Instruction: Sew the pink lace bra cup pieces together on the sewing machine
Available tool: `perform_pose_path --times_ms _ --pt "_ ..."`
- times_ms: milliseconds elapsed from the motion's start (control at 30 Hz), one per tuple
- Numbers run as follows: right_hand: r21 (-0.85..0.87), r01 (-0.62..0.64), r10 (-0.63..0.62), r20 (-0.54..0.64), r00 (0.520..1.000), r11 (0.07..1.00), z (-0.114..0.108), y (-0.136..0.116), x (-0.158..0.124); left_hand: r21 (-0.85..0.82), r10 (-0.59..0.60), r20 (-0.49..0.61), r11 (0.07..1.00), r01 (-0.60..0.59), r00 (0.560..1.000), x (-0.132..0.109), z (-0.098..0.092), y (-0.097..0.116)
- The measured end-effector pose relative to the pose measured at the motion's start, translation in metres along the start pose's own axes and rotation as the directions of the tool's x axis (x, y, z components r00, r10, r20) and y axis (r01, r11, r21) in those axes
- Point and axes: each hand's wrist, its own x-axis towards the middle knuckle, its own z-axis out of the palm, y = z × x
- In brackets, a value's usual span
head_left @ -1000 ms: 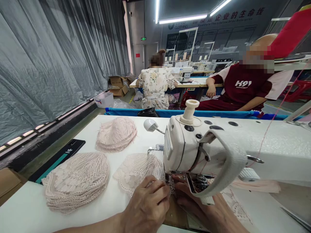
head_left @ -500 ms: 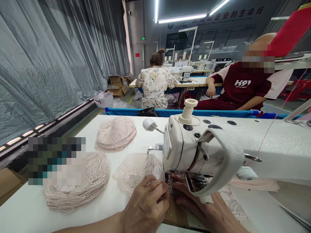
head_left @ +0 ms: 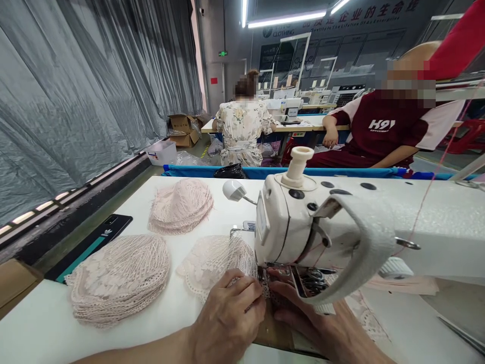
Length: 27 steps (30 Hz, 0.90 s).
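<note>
apparently stitching the lace (head_left: 206, 263), guiding its edge in beneath the head of the machine (head_left: 280, 227). reaching in from the left of the machine with the left hand (head_left: 229, 316), its fingers curled and pressed together, tips tucked out of sight; cannot tell pinching from pressing. reaching in under the machine with the right hand (head_left: 314, 318), its fingers stretched out and partly hidden behind the white loop (head_left: 375, 242); cannot tell any grip there either. calls next, probably, for a light, even feed, turning the edge with both hands together and minding the fingertips near the needle. might pucker or snag, being so open a mesh.

on the table (head_left: 38, 323), left of the machine: a tall stack (head_left: 121, 278) of similar lace, then a pinker pile (head_left: 181, 205) beyond, and a black-and-teal case (head_left: 94, 240) behind the tall stack. right of the machine's head: a trimming (head_left: 367, 316) with pink stitches, a peach strip (head_left: 409, 284) and metal blades (head_left: 460, 331), cut off by the frame.

past the machine: a blue cloth edge (head_left: 189, 171) with a black bag (head_left: 230, 172). farther off: a person in a floral top (head_left: 242, 129), back turned, at another bench; to the right, a person in maroon (head_left: 382, 126), seated. far left of the machine: cartons (head_left: 184, 132) and a grey curtain (head_left: 94, 91). overhead, beyond everything: tube lights (head_left: 288, 19).
</note>
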Motion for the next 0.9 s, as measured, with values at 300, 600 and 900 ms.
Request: perform_pose_path --times_ms 300,600,900 --pt "-0.05 0.025 -0.028 -0.059 0.998 0.998 0.004 -0.004 -0.004 0.038 -0.007 -0.056 0.999 0.009 0.998 0.005 -0.001 0.003" --pt "-0.079 0.029 -0.042 -0.172 0.984 0.996 -0.008 -0.014 0.012 0.041 -0.013 -0.051 0.999 0.015 0.999 0.002 0.003 0.004" --pt "-0.128 0.05 -0.087 -0.303 0.949 0.991 0.002 -0.013 0.011 0.076 0.003 -0.067 0.997 0.002 0.998 0.002 0.002 0.007"
